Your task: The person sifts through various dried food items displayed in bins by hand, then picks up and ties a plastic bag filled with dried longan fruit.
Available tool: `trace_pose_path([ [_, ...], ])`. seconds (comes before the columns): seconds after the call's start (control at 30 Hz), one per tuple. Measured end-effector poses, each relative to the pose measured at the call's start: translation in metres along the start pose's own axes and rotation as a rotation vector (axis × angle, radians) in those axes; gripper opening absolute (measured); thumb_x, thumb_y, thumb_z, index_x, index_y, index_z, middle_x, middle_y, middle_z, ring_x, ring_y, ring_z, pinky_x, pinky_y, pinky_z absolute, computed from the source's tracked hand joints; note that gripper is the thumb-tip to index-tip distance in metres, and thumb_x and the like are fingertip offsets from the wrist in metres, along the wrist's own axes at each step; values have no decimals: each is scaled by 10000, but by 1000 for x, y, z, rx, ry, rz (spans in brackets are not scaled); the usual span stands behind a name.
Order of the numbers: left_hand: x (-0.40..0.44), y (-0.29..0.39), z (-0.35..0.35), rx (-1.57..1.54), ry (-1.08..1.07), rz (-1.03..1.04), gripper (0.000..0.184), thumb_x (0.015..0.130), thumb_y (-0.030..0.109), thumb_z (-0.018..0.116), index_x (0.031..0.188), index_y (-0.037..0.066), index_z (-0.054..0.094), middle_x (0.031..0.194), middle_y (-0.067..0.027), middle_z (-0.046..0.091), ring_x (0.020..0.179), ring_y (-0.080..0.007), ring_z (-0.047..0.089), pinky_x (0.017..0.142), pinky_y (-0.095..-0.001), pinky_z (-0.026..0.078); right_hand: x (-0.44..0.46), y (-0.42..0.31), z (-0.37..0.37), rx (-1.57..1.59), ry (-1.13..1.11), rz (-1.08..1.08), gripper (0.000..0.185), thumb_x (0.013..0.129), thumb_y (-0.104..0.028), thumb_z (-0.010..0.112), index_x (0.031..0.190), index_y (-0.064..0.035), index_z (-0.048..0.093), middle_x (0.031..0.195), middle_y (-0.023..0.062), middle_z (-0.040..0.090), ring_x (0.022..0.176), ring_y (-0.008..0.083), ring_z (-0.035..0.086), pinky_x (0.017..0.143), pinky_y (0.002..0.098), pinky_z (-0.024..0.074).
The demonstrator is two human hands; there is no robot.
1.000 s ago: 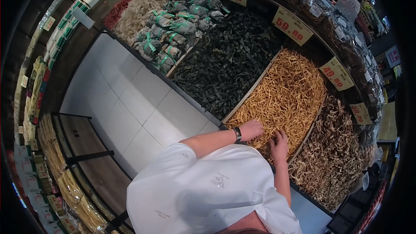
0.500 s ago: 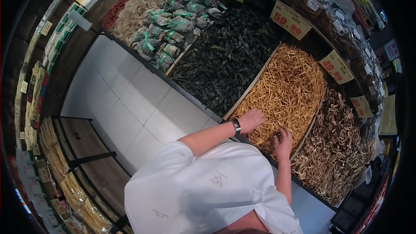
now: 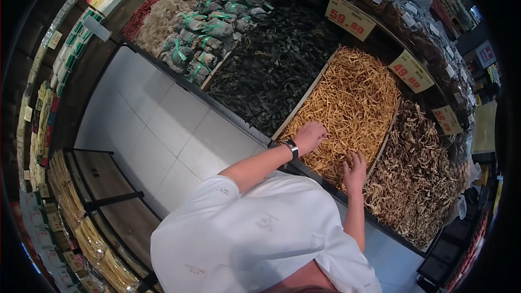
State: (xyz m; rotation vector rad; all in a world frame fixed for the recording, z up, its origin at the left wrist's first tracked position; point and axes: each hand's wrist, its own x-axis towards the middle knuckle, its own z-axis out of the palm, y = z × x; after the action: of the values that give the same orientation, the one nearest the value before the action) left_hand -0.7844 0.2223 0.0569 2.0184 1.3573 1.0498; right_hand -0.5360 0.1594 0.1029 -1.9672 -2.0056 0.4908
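My left hand [image 3: 310,137], with a dark watch [image 3: 293,149] on its wrist, is over the near left part of a bin of thin golden dried daylily buds [image 3: 355,89]. Its fingers curl down at the buds, and whatever may be between them is hidden. To the right, near the bin's front corner, my right hand [image 3: 355,172] is held with its fingers apart and bent a little. Nothing shows in it. Whether its fingertips touch the buds, I cannot tell.
Left of the buds, past a wooden divider [image 3: 306,99], lies dark dried seaweed [image 3: 266,65], then grey bundles tied green [image 3: 209,27]. Brown dried strips [image 3: 412,179] fill the bin to the right. Price signs [image 3: 350,17] line the back. A low shelf [image 3: 106,179] stands across the tiled floor [image 3: 157,125].
The view has shifted, so the bins sit slightly higher and further left. My left hand stays over the same part of the buds. My right fingers look a little straighter.
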Motion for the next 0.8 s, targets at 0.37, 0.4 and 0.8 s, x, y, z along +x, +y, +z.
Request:
trace_pose_path([
  [0.37,-15,15,29,-54,147,-252,96,861,127,715,874,31,707,875,-118,667,884,-312,647,798,-436,516,-36,29,-2,57,24,-48,512,882,-145,747,1364,-72,590,1485,174,499,1379,369,473,1128,452,424],
  [0.4,-18,12,31,-44,84,-274,179,870,170,731,976,27,718,989,-138,679,961,-319,650,856,-428,517,-42,32,-3,61,8,-39,511,882,-146,746,1363,-70,590,1487,172,499,1381,367,473,1127,451,425],
  [0.8,-83,43,-29,22,-27,-311,493,910,239,740,1320,7,597,1368,-205,565,1292,-379,526,1117,-443,415,-54,4,11,126,-9,-155,523,876,-152,745,1362,-69,569,1478,157,501,1366,368,482,1102,459,445],
])
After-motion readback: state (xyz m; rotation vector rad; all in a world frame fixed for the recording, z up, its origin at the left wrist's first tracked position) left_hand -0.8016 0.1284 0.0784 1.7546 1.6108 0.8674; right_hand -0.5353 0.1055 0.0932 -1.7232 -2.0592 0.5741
